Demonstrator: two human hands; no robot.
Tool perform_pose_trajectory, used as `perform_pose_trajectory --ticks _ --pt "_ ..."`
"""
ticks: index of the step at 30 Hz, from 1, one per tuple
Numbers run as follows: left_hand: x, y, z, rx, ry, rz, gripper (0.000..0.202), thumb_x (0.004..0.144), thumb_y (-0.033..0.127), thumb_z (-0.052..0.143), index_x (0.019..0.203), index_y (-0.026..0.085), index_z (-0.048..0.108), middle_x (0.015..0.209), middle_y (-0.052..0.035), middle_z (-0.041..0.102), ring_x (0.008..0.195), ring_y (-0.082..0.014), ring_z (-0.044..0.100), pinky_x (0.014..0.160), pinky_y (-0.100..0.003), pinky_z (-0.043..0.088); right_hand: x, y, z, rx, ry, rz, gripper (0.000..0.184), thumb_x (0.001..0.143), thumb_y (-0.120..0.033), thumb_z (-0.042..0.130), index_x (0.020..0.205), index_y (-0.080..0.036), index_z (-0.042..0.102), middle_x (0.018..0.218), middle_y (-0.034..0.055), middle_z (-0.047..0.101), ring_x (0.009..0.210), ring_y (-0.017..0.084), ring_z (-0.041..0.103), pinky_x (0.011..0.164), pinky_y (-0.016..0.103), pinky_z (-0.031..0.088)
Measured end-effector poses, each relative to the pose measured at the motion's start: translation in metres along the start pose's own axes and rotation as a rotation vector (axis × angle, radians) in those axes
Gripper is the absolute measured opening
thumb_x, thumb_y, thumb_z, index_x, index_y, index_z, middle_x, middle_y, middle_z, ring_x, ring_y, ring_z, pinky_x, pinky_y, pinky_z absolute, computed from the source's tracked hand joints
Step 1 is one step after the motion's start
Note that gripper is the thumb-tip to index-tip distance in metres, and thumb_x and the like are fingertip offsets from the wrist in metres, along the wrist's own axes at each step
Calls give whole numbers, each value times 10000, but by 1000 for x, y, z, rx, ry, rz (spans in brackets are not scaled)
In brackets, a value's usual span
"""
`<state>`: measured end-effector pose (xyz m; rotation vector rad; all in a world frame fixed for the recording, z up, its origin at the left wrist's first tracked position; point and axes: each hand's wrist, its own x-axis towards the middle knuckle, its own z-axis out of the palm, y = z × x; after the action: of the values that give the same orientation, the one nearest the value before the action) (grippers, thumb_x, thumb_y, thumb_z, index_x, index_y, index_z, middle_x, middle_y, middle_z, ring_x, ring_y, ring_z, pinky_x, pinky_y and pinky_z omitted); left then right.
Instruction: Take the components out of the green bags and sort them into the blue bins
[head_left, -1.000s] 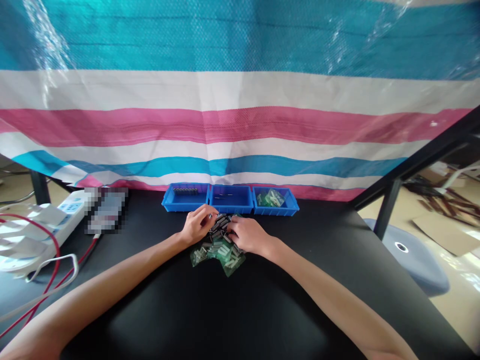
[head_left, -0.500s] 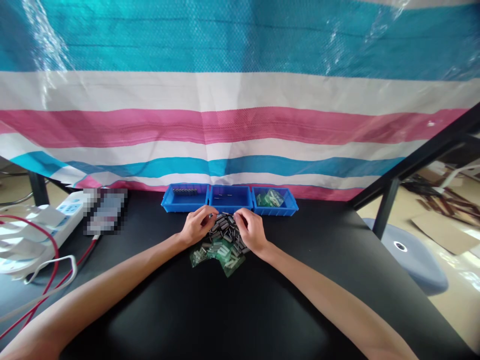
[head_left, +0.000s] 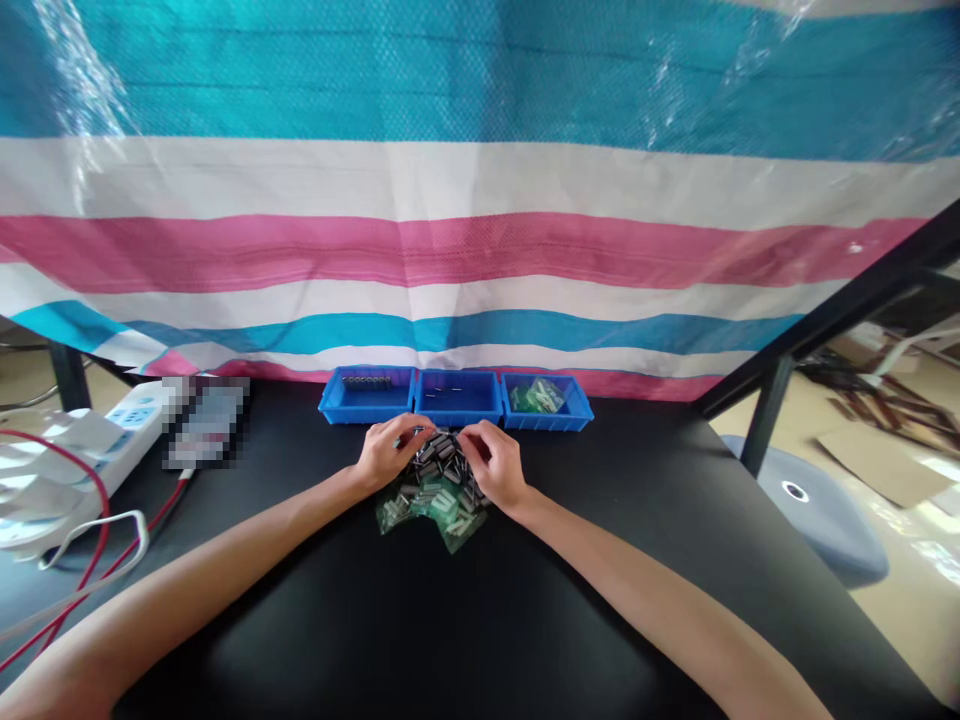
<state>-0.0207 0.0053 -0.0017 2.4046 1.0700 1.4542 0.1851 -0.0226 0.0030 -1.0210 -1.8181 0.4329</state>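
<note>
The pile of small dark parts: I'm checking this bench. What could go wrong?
The small dark parts between the left hand and right hand could scatter and would be hard to spot on the black tabletop. The hands work close to the middle blue bin, so a knock might spill its few parts.

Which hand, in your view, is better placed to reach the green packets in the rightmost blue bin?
Likely the right hand: it is just below that bin, while the left hand is across the pile.
</note>
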Motion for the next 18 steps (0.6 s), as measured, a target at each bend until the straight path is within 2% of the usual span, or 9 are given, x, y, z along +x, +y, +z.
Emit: perform_pose_trajectory --ticks 11,15,18 --pt "-1 -2 -1 -101 -36 59 36 888 140 566 904 167 584 876 -48 677 640 -83 601 577 -175 470 0 1 1 15 20 -28 144 935 -264 520 856 -192 617 710 14 586 601 130 527 594 243 428" --pt "-1 -1 -2 -66 -40 56 64 887 160 565 952 164 568 843 -38 641 584 -71 549 565 -185 458 -1 1 2 28 27 -33 120 930 -249 532 873 -191 620 728 17 595 613 130 534 600 242 434" --pt "0 -2 -2 -50 -100 57 114 894 203 579 1002 165 582 818 -27 636 537 -58 504 541 -179 447 -2 1 2 37 25 -45 104 931 -233 533 894 -190 620 746 21 602 642 134 550 620 243 444"
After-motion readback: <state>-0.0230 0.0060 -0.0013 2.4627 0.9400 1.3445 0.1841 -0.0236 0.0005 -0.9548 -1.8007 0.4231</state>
